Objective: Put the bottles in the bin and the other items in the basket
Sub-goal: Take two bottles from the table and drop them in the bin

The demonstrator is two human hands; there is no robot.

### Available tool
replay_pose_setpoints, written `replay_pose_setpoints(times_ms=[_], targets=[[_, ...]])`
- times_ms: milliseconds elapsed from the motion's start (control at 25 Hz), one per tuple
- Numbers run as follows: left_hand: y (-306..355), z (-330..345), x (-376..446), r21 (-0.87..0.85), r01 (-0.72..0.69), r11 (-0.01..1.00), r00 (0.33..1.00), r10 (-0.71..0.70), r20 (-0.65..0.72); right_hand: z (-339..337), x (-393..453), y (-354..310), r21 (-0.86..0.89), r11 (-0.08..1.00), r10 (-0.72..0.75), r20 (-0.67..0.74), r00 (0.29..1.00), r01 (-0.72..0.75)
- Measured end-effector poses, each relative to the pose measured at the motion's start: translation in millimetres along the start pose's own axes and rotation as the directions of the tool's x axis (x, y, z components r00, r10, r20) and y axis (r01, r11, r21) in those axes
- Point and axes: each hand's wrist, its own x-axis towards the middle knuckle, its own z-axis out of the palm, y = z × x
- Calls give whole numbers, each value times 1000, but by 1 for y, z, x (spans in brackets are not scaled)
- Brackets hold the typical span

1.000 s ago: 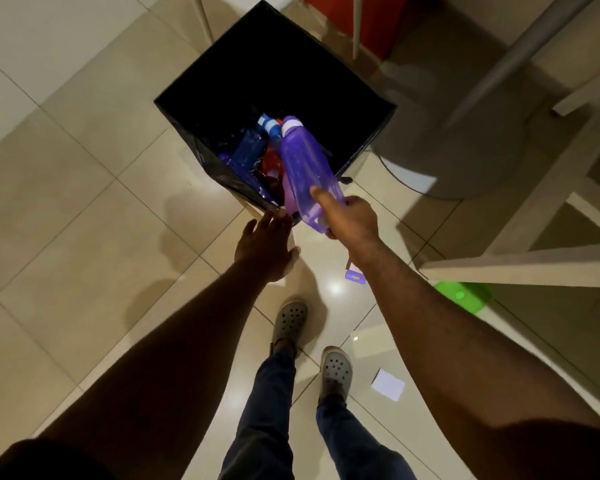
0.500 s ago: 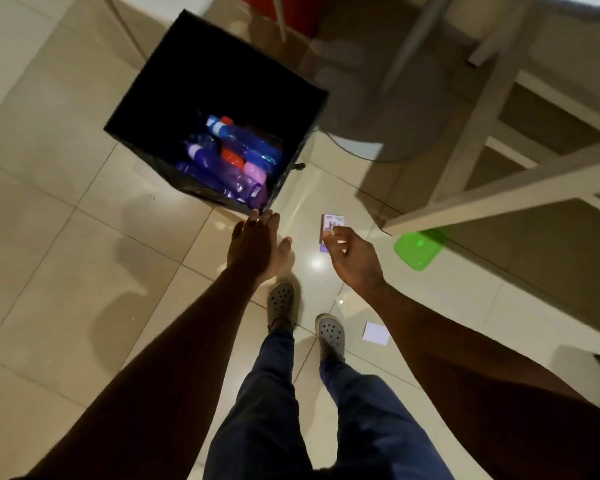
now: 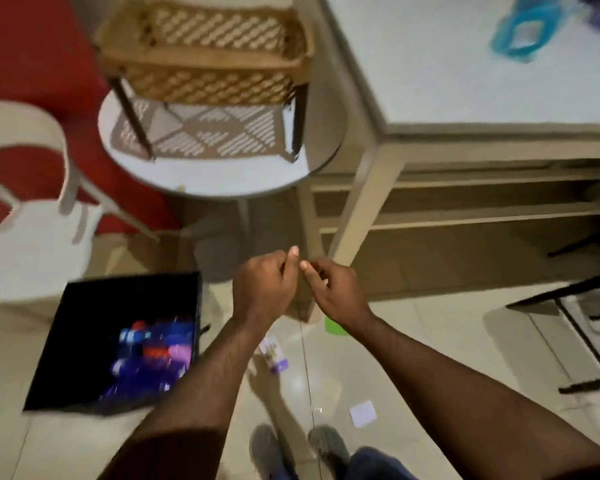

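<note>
The whole frame was smeared by motion. Inside the black square bin [image 3: 84, 341], the heap of purple, blue and red plastic bottles [image 3: 153, 355] blurred together, so their number could not be told. The left forearm covered part of the small purple-and-white card [image 3: 274, 355] on the floor, and the right wrist hid most of the green plastic piece [image 3: 333, 328]. The curled fingers [image 3: 293, 258] of the left hand [image 3: 262, 289] and those of the right hand [image 3: 336, 292] concealed both palms. On the pale counter [image 3: 465, 81], the blue plastic object [image 3: 523, 32] was blurred and cut off by the top edge.
</note>
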Motion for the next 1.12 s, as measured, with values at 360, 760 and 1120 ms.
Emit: replay_pose_setpoints(times_ms=[360,760,1120], targets=[[216,-36,136,-227,-470,853,880,434,-193,-232,78,-60,-52,991,-129,-557,820,121],[365,92,249,-45,-340,939,938,342,52,-411,170,60,-58,998,-49,-695,717,12],[452,201,391,102,-101,990,964,72,255,-582,297,195,-248,952,-47,-694,718,-177]])
